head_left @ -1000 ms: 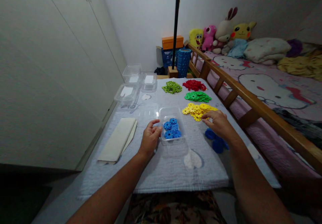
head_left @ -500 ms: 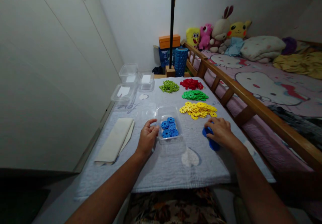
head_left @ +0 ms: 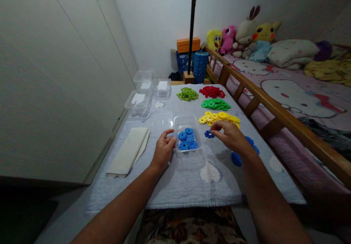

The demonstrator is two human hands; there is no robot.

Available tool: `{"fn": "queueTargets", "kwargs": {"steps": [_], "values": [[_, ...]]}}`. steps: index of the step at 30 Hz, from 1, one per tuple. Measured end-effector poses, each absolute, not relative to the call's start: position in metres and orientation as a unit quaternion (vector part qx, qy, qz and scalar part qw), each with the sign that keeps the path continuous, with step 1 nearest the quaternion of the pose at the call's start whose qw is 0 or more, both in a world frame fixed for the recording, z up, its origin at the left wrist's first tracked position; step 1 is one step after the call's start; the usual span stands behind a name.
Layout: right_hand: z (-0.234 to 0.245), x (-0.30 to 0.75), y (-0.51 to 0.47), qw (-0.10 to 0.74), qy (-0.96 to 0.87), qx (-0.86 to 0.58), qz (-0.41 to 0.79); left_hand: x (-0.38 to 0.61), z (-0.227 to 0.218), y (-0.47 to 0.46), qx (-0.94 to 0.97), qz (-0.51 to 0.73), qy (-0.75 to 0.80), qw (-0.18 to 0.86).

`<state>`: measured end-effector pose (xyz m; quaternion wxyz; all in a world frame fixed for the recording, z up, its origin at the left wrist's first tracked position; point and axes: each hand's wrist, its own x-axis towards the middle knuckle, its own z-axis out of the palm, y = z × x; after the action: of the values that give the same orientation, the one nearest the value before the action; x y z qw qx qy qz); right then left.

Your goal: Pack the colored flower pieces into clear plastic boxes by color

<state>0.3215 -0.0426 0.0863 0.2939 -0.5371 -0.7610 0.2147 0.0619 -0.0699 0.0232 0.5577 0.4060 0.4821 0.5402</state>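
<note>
Blue plastic disc (head_left: 209, 134) pinched by edge in right hand's (head_left: 230, 136) fingertips, between clear tub (head_left: 185, 122) and near side of yellow pile (head_left: 218, 118); left hand (head_left: 163, 149) half-curled at tub's side, hold unclear; disc probably light, stiff, slightly slippery; best taken by notched rim

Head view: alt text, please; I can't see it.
Right hand holds a blue flower-shaped disc; left hand is at the edge of a clear container of blue discs. Behind the disc: yellow pile, green pile, red pile.
</note>
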Motion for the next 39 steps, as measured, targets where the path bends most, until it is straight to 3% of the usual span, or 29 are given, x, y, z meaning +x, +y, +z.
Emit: {"fn": "queueTargets", "kwargs": {"steps": [4, 11, 16, 24, 27, 35, 39], "values": [[0.088, 0.28, -0.026, 0.33, -0.755, -0.533, 0.191, 0.063, 0.025, -0.07, 0.402, 0.54, 0.478, 0.564], [0.079, 0.232, -0.002, 0.208, -0.799, -0.558, 0.083, 0.063, 0.025, -0.071, 0.401, 0.543, 0.473, 0.565], [0.076, 0.228, -0.006, 0.17, -0.829, -0.522, 0.108, 0.062, 0.023, -0.07, 0.404, 0.544, 0.47, 0.565], [0.071, 0.282, -0.021, 0.265, -0.799, -0.523, 0.133, 0.062, 0.023, -0.07, 0.41, 0.539, 0.48, 0.557], [0.068, 0.315, -0.031, 0.265, -0.787, -0.542, 0.13, 0.062, 0.023, -0.07, 0.412, 0.541, 0.484, 0.551], [0.057, 0.389, -0.07, 0.083, -0.793, -0.601, 0.057, 0.06, 0.022, -0.07, 0.421, 0.537, 0.489, 0.544], [0.045, 0.404, -0.092, 0.035, -0.796, -0.604, 0.029, 0.06, 0.019, -0.069, 0.423, 0.538, 0.484, 0.545]]}}
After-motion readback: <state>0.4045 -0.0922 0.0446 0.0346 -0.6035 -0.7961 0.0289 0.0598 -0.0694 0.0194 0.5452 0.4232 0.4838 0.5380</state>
